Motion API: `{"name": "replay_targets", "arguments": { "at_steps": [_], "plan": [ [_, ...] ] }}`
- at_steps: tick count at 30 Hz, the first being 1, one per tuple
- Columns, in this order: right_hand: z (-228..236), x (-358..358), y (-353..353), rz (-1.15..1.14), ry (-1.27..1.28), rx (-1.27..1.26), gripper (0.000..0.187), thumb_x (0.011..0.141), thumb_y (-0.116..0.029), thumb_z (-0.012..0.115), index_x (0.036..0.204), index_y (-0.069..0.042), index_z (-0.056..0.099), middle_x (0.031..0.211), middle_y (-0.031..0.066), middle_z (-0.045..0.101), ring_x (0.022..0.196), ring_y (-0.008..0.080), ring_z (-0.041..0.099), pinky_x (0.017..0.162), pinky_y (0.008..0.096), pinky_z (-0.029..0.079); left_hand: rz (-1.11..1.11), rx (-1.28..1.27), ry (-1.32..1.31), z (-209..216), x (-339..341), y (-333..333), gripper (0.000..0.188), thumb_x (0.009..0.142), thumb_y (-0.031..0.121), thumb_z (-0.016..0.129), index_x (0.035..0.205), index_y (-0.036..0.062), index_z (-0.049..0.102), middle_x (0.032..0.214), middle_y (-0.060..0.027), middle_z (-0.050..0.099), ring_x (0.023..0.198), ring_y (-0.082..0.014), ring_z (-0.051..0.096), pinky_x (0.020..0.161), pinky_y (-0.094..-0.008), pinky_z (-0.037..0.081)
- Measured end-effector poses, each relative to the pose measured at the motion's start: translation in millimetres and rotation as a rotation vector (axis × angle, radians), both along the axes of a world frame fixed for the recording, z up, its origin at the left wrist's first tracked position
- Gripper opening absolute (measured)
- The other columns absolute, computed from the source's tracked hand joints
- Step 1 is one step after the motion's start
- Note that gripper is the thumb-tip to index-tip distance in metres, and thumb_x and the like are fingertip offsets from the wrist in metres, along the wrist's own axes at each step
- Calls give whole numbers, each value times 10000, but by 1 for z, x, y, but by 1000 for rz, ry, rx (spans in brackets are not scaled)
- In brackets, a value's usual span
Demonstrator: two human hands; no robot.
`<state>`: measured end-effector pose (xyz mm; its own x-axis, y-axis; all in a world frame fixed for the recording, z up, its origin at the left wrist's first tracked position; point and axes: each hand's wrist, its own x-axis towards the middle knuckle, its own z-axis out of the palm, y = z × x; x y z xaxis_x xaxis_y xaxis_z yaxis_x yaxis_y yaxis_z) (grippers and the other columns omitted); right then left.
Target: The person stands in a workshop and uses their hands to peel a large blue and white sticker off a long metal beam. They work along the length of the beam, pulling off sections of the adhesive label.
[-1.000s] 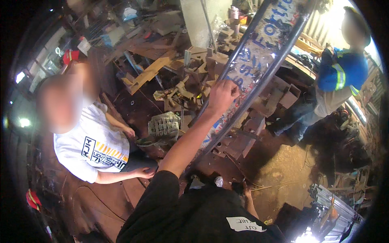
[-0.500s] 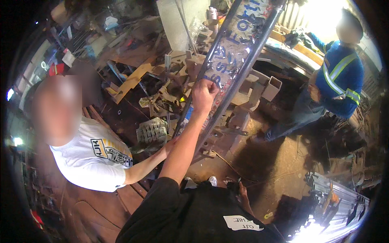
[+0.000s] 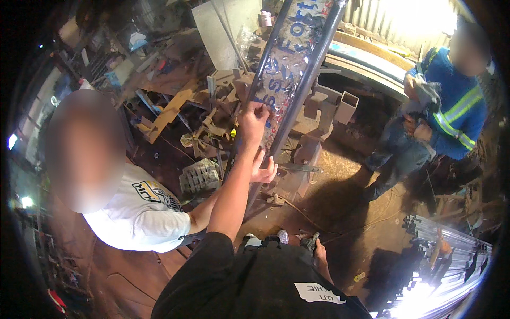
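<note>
Your left hand is up over the long lettered panel, with its fingers bent into a narrow curl near the near-side letters; you cannot tell if it pinches anything small. Your right hand hangs low by your side, closed round a small dark grey thing. The panel runs away in front of you, past the top of the view. It looks heavy and stiff, too much for one hand. Its shiny loose bits may slip under your fingers. The smooth dark rail along its side looks like the best place to grab. Your left arm reaches forward, almost straight, with a helper's hand just beside it, fingers loosely spread.
</note>
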<state>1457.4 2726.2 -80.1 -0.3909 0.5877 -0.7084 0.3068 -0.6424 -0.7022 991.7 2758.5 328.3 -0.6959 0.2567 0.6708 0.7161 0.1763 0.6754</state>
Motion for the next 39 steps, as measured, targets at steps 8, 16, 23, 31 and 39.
{"name": "replay_targets", "arguments": {
  "at_steps": [8, 16, 23, 31, 39],
  "plan": [
    [-22, -7, 5, 105, -280, 135, 655, 898, -534, 473, 1071, 80, 622, 1059, 166, 644, 986, 259, 584, 862, 383, 429, -170, -29, -65, 14, -4, -13, 216, 790, 151, 716, 940, 6, 658, 852, -119, 676, 773, -229, 649, 706, -326, 499],
    [38, -39, 2, 77, -58, 108, 514, 936, -444, 484, 944, 41, 656, 904, 67, 635, 835, 166, 566, 777, 319, 441, -38, -94, 167, 24, 9, -13, 206, 740, 92, 744, 908, -16, 698, 858, -137, 676, 760, -276, 652, 694, -338, 503],
    [16, -40, -3, 17, 153, -8, 465, 969, -403, 446, 833, -11, 655, 786, 29, 602, 715, 143, 515, 670, 321, 418, -30, -164, 192, 23, 7, -15, 165, 795, 143, 693, 825, -10, 641, 778, -152, 654, 718, -318, 640, 654, -377, 490],
    [16, -37, -5, -17, 92, -62, 471, 958, -411, 469, 844, 15, 636, 756, 38, 599, 700, 139, 536, 658, 308, 424, 25, -179, 190, 19, 0, -10, 154, 787, 145, 686, 820, 11, 618, 736, -163, 633, 718, -345, 625, 639, -404, 482],
    [35, -46, -12, 81, -163, 55, 592, 924, -483, 491, 1098, 67, 621, 1028, 121, 647, 921, 198, 589, 823, 323, 444, -27, -161, 157, 50, -27, -43, 103, 804, 94, 665, 842, 13, 615, 785, -139, 647, 724, -301, 631, 659, -379, 477]
  ]
}}
